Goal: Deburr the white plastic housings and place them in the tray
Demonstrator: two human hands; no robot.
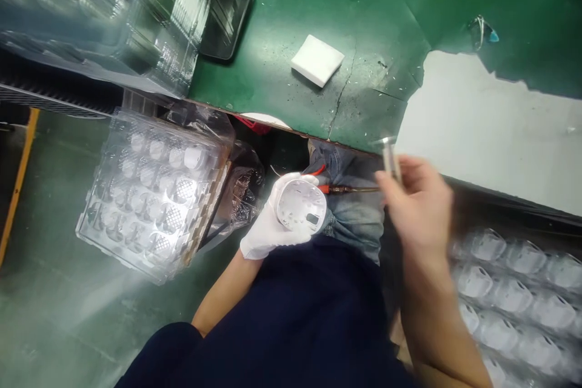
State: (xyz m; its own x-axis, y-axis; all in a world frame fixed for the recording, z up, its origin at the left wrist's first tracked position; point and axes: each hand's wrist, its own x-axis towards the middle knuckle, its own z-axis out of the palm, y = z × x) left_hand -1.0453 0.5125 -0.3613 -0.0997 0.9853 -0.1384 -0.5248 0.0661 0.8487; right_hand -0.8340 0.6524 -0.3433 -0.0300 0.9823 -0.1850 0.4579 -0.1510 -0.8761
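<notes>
My left hand point(266, 231), in a white glove, is closed round the edge of a white round plastic housing point(296, 209). The housing's hollow inside faces up and shows a dark rectangular opening near its lower right. Bare and smeared by motion, my right hand point(416, 197) grips a short metal-tipped tool point(389, 157) between thumb and fingers, its kind too blurred to tell. That hand is apart from the housing, near the table's front edge. Across my lap lies a thin tool with a red end point(334, 189), between the two hands.
Ahead is a green table point(364, 0) with a white foam block point(317, 60), a phone point(227, 18) and a white sheet point(491, 127). Stacked clear trays point(168, 18) stand at left. White parts fill a clear tray point(140, 200) below and another tray point(518, 279) at right.
</notes>
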